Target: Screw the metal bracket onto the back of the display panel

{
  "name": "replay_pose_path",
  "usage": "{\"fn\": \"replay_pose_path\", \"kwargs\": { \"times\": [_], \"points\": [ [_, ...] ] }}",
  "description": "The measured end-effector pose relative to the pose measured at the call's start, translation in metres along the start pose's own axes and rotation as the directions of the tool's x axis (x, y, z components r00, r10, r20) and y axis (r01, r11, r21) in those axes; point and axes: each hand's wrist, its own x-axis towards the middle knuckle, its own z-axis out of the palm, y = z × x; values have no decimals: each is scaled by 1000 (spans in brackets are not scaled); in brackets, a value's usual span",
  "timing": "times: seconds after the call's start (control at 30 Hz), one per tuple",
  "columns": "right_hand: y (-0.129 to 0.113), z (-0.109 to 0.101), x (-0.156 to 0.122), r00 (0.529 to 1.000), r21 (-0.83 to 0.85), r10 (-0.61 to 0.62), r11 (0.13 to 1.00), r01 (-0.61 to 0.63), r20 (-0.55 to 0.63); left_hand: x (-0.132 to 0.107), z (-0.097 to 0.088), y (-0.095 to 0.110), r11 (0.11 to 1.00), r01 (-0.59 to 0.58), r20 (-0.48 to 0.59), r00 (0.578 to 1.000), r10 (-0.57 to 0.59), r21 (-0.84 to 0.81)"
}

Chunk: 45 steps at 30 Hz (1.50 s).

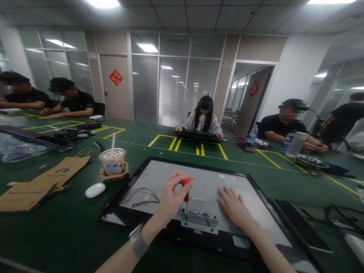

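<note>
My left hand [172, 195] is closed around the red and black handle of a screwdriver [187, 190], which stands upright. Its tip points down at a metal bracket [201, 222] with connector ports, though I cannot tell whether it touches a screw. The bracket sits near the front edge of a flat display panel [172, 174] with a black frame, lying with its light grey back up. Palm down on that grey back, to the right of the bracket, rests my right hand [235, 207], fingers apart. Loose thin wires [144, 197] lie on the panel's left part.
Left of the panel are a lidded drink cup [112, 162], a white mouse [95, 190] and a brown paper bag [35, 189]. A dark flat slab [300, 225] and black cables [344, 218] lie to the right. A co-worker [203, 117] sits opposite, others along the green table [69, 241].
</note>
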Motion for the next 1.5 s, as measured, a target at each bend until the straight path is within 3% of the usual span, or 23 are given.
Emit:
{"fn": "replay_pose_path", "kwargs": {
  "times": [0.33, 0.57, 0.8, 1.03, 1.3, 1.5],
  "points": [
    [-1, -4, -1, 1000, 32, 4, 999, -5, 22, 2, -3, 9, 998, 21, -12, 1000, -22, -54],
    [-1, -4, 0, 999, -5, 8, 1000, -8, 34, 5, -5, 5, 999, -21, -53, 998, 22, 31],
    [2, 0, -1, 1000, 13, -9, 1000, 9, 1, 3, -3, 6, 997, 40, 48, 998, -37, -65],
    [2, -1, -1, 1000, 8, -2, 1000, 2, 5, 5, -4, 4, 998, -10, -59, 998, 13, 64],
    [3, 2, 0, 1000, 25, -8, 1000, 8, -7, 6, -6, 5, 999, 26, 43, 999, -25, -38],
    [3, 2, 1, 1000, 45, -10, 999, 11, -11, 6, -5, 6, 999, -10, -27, 1000, 11, 36]
  ]
}}
